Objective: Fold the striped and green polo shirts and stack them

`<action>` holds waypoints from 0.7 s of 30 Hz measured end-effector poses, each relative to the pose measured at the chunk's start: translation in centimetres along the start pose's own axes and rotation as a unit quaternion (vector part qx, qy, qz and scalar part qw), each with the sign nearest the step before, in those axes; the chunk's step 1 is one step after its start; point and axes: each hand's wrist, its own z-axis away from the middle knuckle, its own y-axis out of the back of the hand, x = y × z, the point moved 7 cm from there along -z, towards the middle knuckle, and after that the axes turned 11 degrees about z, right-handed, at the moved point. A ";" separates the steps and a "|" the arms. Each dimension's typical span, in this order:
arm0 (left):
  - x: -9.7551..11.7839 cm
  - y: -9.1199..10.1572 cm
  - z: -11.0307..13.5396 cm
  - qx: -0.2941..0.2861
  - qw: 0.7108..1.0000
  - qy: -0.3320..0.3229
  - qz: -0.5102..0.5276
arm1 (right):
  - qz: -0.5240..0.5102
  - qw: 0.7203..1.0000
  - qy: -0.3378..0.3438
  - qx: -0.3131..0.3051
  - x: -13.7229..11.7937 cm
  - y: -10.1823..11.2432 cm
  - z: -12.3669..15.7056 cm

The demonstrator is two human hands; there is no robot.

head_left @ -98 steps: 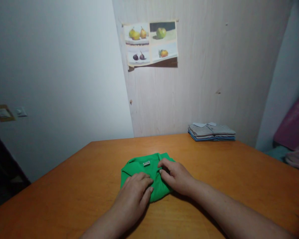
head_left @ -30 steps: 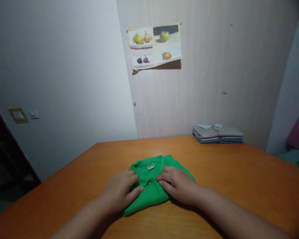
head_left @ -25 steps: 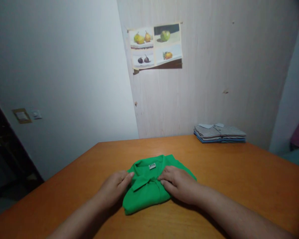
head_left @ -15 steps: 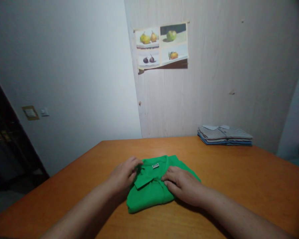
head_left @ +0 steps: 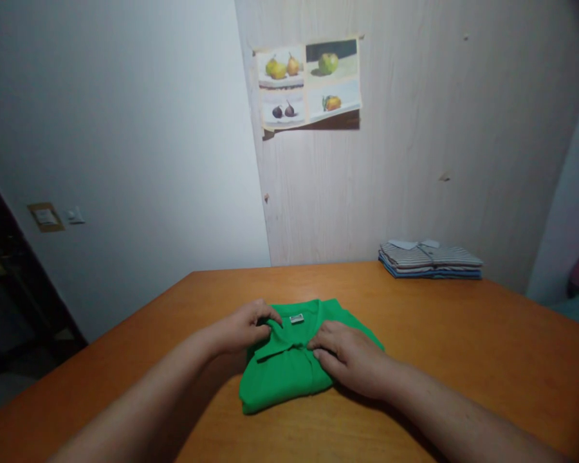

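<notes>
On green shirt [head_left: 287, 376], left fingers [head_left: 269, 312] pinching collar [head_left: 274, 348], right fingers [head_left: 324, 334] half-curled

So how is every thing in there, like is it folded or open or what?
Shirt: folded, lying on the table
Collar: spread, tag showing
Left grip: curled at the collar, pinch unclear
Right grip: curled on the shirt front, pinch unclear
Pile: folded clothes, neatly stacked
Poster: hung up, bottom edge slanting
Door: too dark to tell
</notes>
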 end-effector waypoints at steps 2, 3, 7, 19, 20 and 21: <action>-0.3 0.4 -0.2 -0.003 0.999 0.002 0.032 | 0.001 1.000 0.000 0.000 0.0 0.0 0.0; -0.4 0.4 -0.4 -0.006 0.999 0.002 0.044 | 0.000 1.000 0.000 0.000 0.0 0.0 0.0; -0.4 -0.1 -1.0 -0.016 0.999 0.008 0.044 | -0.006 1.000 -0.011 0.005 0.2 -0.1 0.0; -5.5 3.9 0.8 0.275 0.952 0.105 0.084 | -0.008 1.000 -0.019 0.011 0.5 -0.2 0.1; -6.5 3.7 1.6 0.285 0.945 0.124 0.101 | -0.009 1.000 -0.019 0.009 0.5 -0.2 0.1; -7.3 3.3 2.4 0.283 0.941 0.142 0.120 | -0.010 1.000 -0.020 0.008 0.5 -0.2 0.1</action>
